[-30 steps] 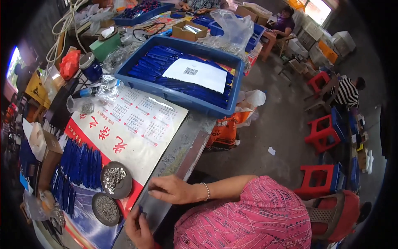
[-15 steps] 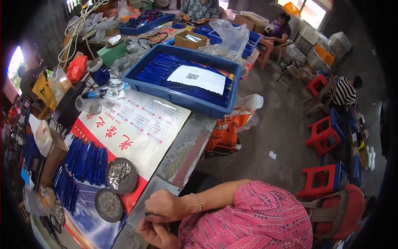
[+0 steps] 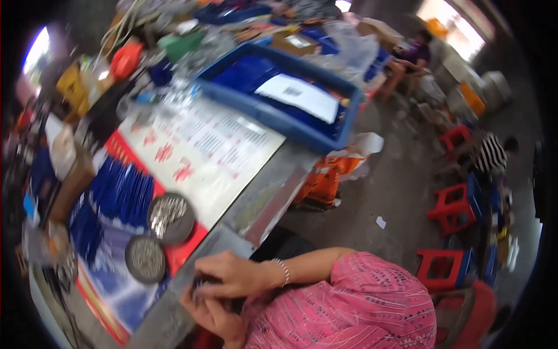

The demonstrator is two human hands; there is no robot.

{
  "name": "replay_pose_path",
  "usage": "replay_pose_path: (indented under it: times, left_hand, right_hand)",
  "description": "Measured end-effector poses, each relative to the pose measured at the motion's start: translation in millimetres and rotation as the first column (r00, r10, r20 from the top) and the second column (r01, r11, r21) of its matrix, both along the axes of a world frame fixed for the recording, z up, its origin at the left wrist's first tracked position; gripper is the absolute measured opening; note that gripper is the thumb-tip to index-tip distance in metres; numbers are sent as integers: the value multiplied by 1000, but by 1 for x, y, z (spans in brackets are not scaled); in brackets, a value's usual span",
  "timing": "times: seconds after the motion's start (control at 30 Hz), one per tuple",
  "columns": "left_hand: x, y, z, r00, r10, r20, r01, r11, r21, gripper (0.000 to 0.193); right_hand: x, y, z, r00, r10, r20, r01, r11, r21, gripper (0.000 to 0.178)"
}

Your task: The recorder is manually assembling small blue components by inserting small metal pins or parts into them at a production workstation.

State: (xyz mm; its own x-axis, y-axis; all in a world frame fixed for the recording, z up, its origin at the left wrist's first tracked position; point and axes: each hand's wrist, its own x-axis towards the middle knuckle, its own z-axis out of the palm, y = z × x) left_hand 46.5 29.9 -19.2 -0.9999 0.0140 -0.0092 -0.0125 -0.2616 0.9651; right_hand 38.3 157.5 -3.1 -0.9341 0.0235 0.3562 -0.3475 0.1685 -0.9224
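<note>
My right hand [image 3: 229, 274], with a beaded bracelet at the wrist, is curled at the table's near edge. Just below it and touching it is my left hand [image 3: 212, 319], its fingers bent. Both are closed around something small that blur and the fingers hide. Close by on the table sit two dark round dishes: one [image 3: 187, 230] holds shiny silvery pieces, the other [image 3: 129, 264] small grey metal parts. Left of them lie rows of slender blue pen-like sticks [image 3: 122, 189].
A blue plastic tray [image 3: 256, 110] of blue sticks, topped by a white paper, stands on the table beyond a calendar sheet [image 3: 226, 157]. An orange bag [image 3: 319, 183] hangs by the table's right edge. Red stools [image 3: 439, 264] stand on the floor at right. Other people sit farther off.
The whole view has shifted and blurred, with the table's far things moved right and up. My hands stay together at the table edge, slightly farther left in the picture.
</note>
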Motion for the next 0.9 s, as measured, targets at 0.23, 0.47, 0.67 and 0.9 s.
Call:
replay_pose_path:
  times: [0.23, 0.47, 0.67, 0.9]
  left_hand:
    - [-26, -18, 53, 754, -605, -255, 357, 703, -615, 35]
    - [-6, -39, 119, 502, -836, -221, 865, 491, 106, 19]
    - [21, 41, 150, 507, -844, -173, 860, 508, 42, 23]
    - [-18, 28, 162, 396, -900, -181, 908, 413, -66, 29]
  right_hand:
    - [24, 31, -7, 952, -208, 227, 228, 971, -70, 18]
    - [25, 47, -1, 986, -43, 162, 95, 940, -327, 23]
    - [25, 43, -7, 983, -46, 179, 107, 933, -344, 22]
    - [19, 41, -10, 978, -100, 184, 155, 937, -313, 23]
